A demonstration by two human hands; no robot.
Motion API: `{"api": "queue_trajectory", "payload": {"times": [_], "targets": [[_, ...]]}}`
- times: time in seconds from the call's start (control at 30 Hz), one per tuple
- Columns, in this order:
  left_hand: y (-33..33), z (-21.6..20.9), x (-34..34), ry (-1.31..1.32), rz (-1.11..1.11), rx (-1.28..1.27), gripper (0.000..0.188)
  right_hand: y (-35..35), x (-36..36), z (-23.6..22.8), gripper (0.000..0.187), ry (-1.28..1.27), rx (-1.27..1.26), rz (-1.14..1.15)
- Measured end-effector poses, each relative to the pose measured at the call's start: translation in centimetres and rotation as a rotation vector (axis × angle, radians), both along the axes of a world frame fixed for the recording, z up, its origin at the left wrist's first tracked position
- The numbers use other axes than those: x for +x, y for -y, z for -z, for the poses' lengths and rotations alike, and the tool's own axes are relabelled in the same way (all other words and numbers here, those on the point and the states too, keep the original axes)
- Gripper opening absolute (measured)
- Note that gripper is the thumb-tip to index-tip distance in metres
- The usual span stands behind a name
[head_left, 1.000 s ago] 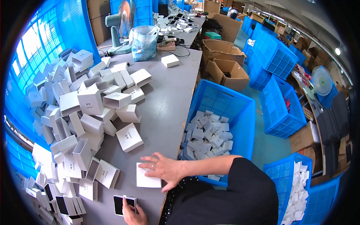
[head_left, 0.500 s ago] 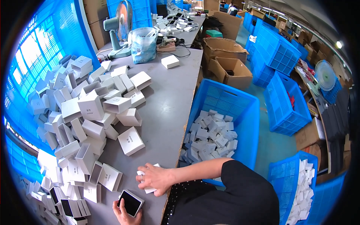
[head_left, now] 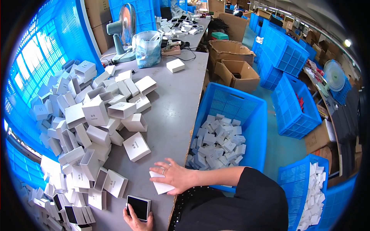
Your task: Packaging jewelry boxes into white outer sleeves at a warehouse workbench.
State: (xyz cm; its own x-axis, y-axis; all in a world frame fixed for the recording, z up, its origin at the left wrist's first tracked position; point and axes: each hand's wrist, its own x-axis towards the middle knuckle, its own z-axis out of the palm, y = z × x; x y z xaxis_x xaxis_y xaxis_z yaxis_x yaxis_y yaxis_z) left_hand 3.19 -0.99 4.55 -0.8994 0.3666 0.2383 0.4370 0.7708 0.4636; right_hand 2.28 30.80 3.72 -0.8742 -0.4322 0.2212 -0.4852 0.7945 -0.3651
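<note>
Near the bottom of the view, my left hand (head_left: 138, 222) grips a small white box with a black face (head_left: 138, 207), one finger lying across the black and another digit along its right side. My right hand (head_left: 175, 176) lies over a plain white box (head_left: 162, 187) by the table's right edge. Its fingers are stretched out and spread on top, and the palm hides part of that box. To the left, a heap of white box sleeves (head_left: 96, 111) covers the table; several have open ends. One closed-looking white box (head_left: 137, 146) sits apart, just beyond my right hand.
Beside the table's right edge stands a blue crate (head_left: 254, 134) with many small white boxes. A fan (head_left: 125, 29), a plastic bag (head_left: 148, 50) and a lone white box (head_left: 175, 65) are farther back on the grey table (head_left: 169, 111). Cardboard cartons (head_left: 241, 79) stand beyond the crate.
My right hand has shifted slightly right and away, its fingers spreading, and the plain white box has turned and moved with it. My left hand and the black-faced box have moved a little right.
</note>
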Motion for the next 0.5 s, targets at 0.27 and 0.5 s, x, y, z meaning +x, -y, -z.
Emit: {"api": "queue_trajectory", "payload": {"times": [0.27, 0.5], "targets": [[-2.0, 0.1, 0.6, -0.096, -0.076, -0.155, 0.09, -0.1, -0.4, 0.9, 0.09, -0.008, -0.026, 0.036], [-2.7, 0.8, 1.6, -0.118, -0.054, 0.054, 0.089, -0.1, 0.1, 1.6, 0.088, -0.069, -0.054, 0.083]]}}
